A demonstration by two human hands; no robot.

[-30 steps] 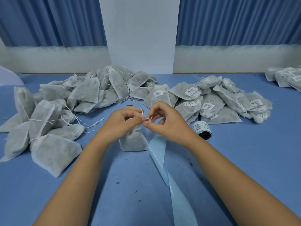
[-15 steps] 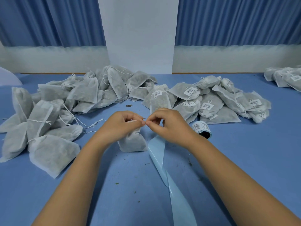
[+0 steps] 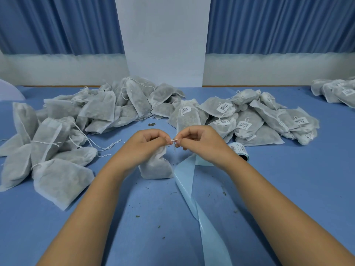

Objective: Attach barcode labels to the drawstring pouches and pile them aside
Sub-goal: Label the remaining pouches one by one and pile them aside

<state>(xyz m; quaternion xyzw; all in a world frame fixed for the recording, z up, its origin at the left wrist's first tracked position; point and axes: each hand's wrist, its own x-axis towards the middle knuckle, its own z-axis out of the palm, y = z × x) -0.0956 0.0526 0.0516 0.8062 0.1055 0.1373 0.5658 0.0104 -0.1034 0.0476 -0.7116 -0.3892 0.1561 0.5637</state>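
- One pouch stands upright on the table, at centre and just under the hands.
- Two hands work at its neck. The left hand has curled fingers pinching the string where it leaves the pouch. The right hand pinches the same string from the other side, so the fingertips of both nearly meet.
- Whether a label sits between the fingers cannot be told.
- There are three heaps of pouches, too overlapped for an exact count.
- The left heap is the largest. It shows no labels, and loose strings trail from it toward the left forearm.
- The middle heap lies behind the right hand, with at least five barcode labels facing up.
- The far heap is at the back right, cut off by the frame.
- One label roll lies just beside the right wrist, touching the front of the middle heap.
- One pale backing strip runs from the roll under the right hand and down between the forearms to the bottom edge.
- The table's far edge meets the wall below two curtains, which hang on either side of one white panel.
- The left heap reaches the left edge of the frame and lies near the left forearm.
- Bare table shows between the forearms, dotted with dark crumbs.
- A broad bare stretch lies right of the roll, and a gap separates the middle heap from the far heap.
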